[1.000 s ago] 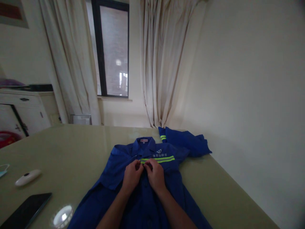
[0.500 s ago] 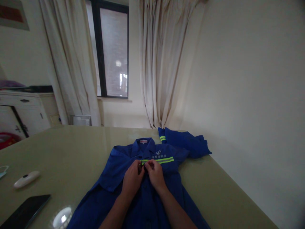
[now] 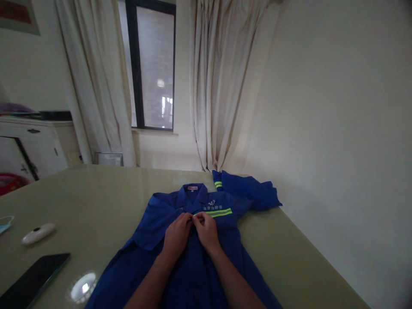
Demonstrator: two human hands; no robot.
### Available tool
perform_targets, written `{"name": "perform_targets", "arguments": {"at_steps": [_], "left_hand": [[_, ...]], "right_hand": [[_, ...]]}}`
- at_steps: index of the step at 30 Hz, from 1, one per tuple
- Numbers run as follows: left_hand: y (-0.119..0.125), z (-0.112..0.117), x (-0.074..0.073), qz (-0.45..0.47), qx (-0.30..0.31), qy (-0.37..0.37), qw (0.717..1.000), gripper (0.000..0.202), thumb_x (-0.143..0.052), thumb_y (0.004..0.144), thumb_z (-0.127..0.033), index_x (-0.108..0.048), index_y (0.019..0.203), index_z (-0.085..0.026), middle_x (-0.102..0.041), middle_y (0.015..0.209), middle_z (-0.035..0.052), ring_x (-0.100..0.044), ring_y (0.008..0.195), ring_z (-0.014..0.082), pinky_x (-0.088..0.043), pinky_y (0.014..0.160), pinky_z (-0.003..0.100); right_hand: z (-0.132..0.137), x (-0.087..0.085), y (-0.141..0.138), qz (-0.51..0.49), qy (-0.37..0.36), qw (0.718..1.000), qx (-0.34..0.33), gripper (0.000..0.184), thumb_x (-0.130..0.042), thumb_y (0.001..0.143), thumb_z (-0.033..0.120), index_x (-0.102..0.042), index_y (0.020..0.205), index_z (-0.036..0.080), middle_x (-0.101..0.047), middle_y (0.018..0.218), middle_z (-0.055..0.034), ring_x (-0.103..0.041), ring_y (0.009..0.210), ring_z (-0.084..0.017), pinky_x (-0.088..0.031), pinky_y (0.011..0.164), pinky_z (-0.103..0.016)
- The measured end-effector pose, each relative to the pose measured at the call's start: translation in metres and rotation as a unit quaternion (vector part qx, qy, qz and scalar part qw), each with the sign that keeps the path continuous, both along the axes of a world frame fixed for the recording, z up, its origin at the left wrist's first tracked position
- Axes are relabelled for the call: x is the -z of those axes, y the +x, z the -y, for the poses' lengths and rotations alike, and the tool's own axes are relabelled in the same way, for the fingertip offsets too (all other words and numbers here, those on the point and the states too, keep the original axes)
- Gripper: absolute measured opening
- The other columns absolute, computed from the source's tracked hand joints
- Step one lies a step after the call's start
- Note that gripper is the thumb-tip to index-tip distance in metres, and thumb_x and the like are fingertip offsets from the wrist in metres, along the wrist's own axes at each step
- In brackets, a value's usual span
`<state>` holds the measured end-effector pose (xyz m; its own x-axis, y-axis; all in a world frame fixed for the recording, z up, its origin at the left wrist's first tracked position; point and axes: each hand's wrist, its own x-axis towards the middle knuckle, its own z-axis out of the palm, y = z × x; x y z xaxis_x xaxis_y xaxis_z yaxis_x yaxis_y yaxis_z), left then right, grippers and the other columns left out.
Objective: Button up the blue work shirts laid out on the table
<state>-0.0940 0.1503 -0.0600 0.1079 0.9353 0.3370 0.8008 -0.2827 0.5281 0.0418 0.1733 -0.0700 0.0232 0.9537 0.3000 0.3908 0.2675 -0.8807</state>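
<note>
A blue work shirt (image 3: 151, 227) with a yellow-green reflective stripe lies front up on the pale green table (image 3: 96, 197), collar pointing away from me. My left hand (image 3: 176, 234) and my right hand (image 3: 206, 229) meet at the shirt's front opening just below the collar. Both pinch the placket edges there, fingertips touching. What sits between the fingers is too small to make out.
A second blue garment (image 3: 249, 191) lies crumpled at the table's far right, by the wall. On the left of the table are a white oval device (image 3: 37, 233), a dark phone (image 3: 32, 281) and a face mask at the edge (image 3: 4, 223). Curtains and a window stand behind.
Both hands stay pinched together at the shirt's chest, shifting slightly towards the collar. The view has drifted a little; nothing else has moved.
</note>
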Motion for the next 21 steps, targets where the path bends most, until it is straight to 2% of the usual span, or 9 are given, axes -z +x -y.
{"name": "perform_targets", "arguments": {"at_steps": [4, 8, 10, 12, 14, 15, 17, 19, 21], "left_hand": [[0.002, -0.002, -0.002, -0.028, -0.003, -0.013, 1.0, 0.023, -0.039, 0.104, -0.024, -0.062, 0.107, -0.024, -0.069, 0.104, 0.0022, -0.068, 0.096, 0.016, -0.045, 0.082, 0.024], [-0.005, 0.001, -0.005, -0.122, -0.005, 0.003, 0.992, 0.031, -0.034, 0.105, -0.027, -0.063, 0.116, -0.025, -0.068, 0.109, 0.0055, -0.065, 0.102, 0.0199, -0.046, 0.088, 0.031], [-0.02, 0.003, -0.004, -0.181, -0.032, 0.033, 0.982, 0.035, -0.034, 0.104, -0.027, -0.058, 0.13, -0.028, -0.065, 0.123, 0.0074, -0.06, 0.113, 0.0232, -0.044, 0.098, 0.039], [-0.044, 0.004, -0.002, -0.225, -0.091, 0.05, 0.969, 0.04, -0.039, 0.102, -0.03, -0.051, 0.141, -0.03, -0.058, 0.139, 0.0095, -0.053, 0.126, 0.0282, -0.035, 0.109, 0.054], [-0.076, 0.003, -0.001, -0.254, -0.15, 0.03, 0.955, 0.044, -0.044, 0.1, -0.037, -0.05, 0.143, -0.029, -0.053, 0.146, 0.0112, -0.048, 0.132, 0.0338, -0.027, 0.111, 0.066], [-0.093, 0.002, -0.001, -0.264, -0.168, 0.009, 0.95, 0.045, -0.045, 0.099, -0.041, -0.052, 0.141, -0.028, -0.053, 0.146, 0.0116, -0.048, 0.131, 0.0358, -0.027, 0.11, 0.068], [-0.126, -0.002, -0.004, -0.273, -0.172, -0.037, 0.946, 0.044, -0.045, 0.099, -0.043, -0.056, 0.137, -0.025, -0.057, 0.14, 0.0117, -0.054, 0.125, 0.0352, -0.037, 0.107, 0.06], [-0.155, -0.006, -0.009, -0.262, -0.167, -0.076, 0.947, 0.041, -0.039, 0.1, -0.03, -0.058, 0.135, -0.021, -0.063, 0.131, 0.0124, -0.06, 0.117, 0.0295, -0.044, 0.102, 0.046], [-0.176, -0.008, -0.017, -0.233, -0.188, -0.101, 0.949, 0.044, -0.03, 0.099, -0.016, -0.057, 0.133, -0.018, -0.067, 0.122, 0.0134, -0.065, 0.107, 0.0252, -0.048, 0.095, 0.038]], "right_hand": [[0.003, -0.002, -0.002, 0.027, 0.011, 1.0, 0.006, 0.021, -0.055, 0.093, 0.035, -0.068, 0.084, 0.02, -0.073, 0.078, -0.004, -0.069, 0.075, -0.02, -0.047, 0.068, -0.026], [0.006, -0.005, -0.003, 0.08, 0.025, 0.996, 0.022, 0.019, -0.051, 0.095, 0.027, -0.068, 0.09, 0.02, -0.073, 0.084, -0.0045, -0.069, 0.08, -0.02, -0.047, 0.073, -0.026], [0.007, -0.006, -0.004, 0.117, 0.029, 0.992, 0.038, 0.017, -0.052, 0.092, 0.021, -0.069, 0.091, 0.02, -0.071, 0.088, -0.0052, -0.068, 0.083, -0.02, -0.047, 0.076, -0.027], [0.008, -0.007, -0.005, 0.135, 0.032, 0.989, 0.047, 0.017, -0.054, 0.089, 0.017, -0.07, 0.091, 0.02, -0.07, 0.09, -0.0055, -0.067, 0.085, -0.02, -0.047, 0.078, -0.027], [0.009, -0.007, -0.006, 0.143, 0.031, 0.988, 0.049, 0.018, -0.055, 0.087, 0.015, -0.071, 0.092, 0.021, -0.068, 0.092, -0.0052, -0.067, 0.085, -0.02, -0.047, 0.078, -0.027], [0.009, -0.007, -0.007, 0.152, 0.03, 0.987, 0.049, 0.019, -0.055, 0.087, 0.015, -0.071, 0.093, 0.021, -0.068, 0.095, -0.0051, -0.067, 0.085, -0.019, -0.047, 0.078, -0.026], [0.01, -0.007, -0.007, 0.177, 0.022, 0.983, 0.048, 0.02, -0.056, 0.088, 0.016, -0.072, 0.098, 0.023, -0.067, 0.103, -0.0052, -0.067, 0.085, -0.018, -0.048, 0.078, -0.025], [0.01, -0.007, -0.007, 0.2, 0.017, 0.979, 0.045, 0.02, -0.057, 0.091, 0.021, -0.072, 0.102, 0.024, -0.066, 0.108, -0.0053, -0.068, 0.088, -0.018, -0.048, 0.078, -0.024], [0.01, -0.007, -0.007, 0.212, 0.014, 0.976, 0.042, 0.02, -0.055, 0.095, 0.031, -0.073, 0.102, 0.024, -0.066, 0.108, -0.0054, -0.068, 0.089, -0.018, -0.048, 0.078, -0.025]]}}
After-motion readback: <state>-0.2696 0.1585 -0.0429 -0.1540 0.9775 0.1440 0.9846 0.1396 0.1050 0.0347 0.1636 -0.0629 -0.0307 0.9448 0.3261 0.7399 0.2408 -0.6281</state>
